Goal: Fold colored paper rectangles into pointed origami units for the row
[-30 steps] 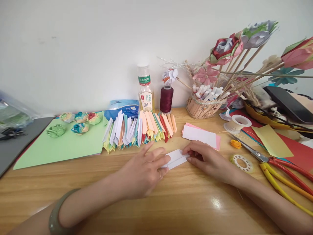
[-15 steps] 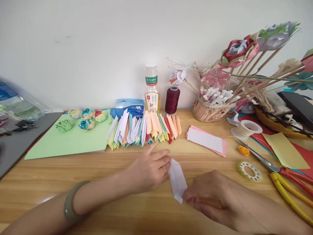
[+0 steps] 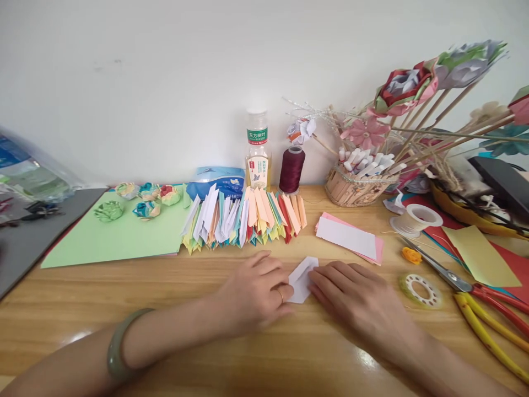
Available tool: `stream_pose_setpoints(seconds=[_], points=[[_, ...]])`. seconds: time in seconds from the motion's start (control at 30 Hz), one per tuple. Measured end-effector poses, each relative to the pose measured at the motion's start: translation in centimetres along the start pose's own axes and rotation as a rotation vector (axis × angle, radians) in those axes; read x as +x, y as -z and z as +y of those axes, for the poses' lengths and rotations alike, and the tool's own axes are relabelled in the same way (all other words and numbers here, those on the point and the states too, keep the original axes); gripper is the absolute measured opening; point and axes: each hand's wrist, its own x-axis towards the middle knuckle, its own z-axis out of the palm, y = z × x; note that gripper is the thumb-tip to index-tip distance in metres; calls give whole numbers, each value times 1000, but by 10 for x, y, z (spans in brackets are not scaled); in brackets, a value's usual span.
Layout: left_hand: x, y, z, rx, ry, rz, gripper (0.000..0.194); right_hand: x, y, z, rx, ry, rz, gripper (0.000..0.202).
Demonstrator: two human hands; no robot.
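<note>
Between my hands a small white folded paper (image 3: 301,280) lies on the wooden table, its corners folded in and its length slanting up to the right. My left hand (image 3: 260,289), with a ring on one finger, is at its left edge, fingers bent and touching it. From the right my right hand (image 3: 351,295) holds the other edge, with the fingertips over the paper and the thumb hidden. Just behind stands a row of folded paper pieces (image 3: 243,218) in several colours. To the right lies a stack of white and pink paper strips (image 3: 347,234).
Scissors (image 3: 450,275), yellow-handled pliers (image 3: 487,331), a tape roll (image 3: 421,290) and a white spool (image 3: 417,219) lie at right. A basket (image 3: 355,184) of paper flowers, maroon thread (image 3: 291,170), a bottle (image 3: 257,151) and a tissue pack (image 3: 217,182) stand behind. Green paper (image 3: 124,240) bears paper flowers.
The white paper has turned from slanting down-right to slanting up-right and moved slightly away from me. My right hand has moved up and flattened beside it; my left hand has stayed close by.
</note>
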Motion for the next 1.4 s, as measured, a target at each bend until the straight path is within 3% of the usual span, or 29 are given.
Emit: stream_pose_setpoints(seconds=[0.23, 0.57, 0.67, 0.77, 0.93, 1.13, 1.4], points=[[-1, -2, -11, 190, -71, 101, 17, 1, 2, 9, 198, -161, -63, 24], [-5, -5, -13, 193, -125, 51, 10, -3, 5, 27, 270, -50, -76, 19], [-3, -8, -12, 134, -62, 78, 12, -1, 6, 26, 261, -52, -102, 20], [-2, -9, -8, 24, 88, 118, 15, 1, 9, 24, 292, -93, -122, 21], [0, -6, -1, -151, 356, 44, 8, 1, 9, 24, 418, -202, -123, 20], [1, -6, 1, -184, 380, 38, 5, 4, 6, 22, 422, -297, -129, 21], [7, -7, 2, -222, 483, 37, 6, 4, 1, 19, 394, -314, -122, 17]])
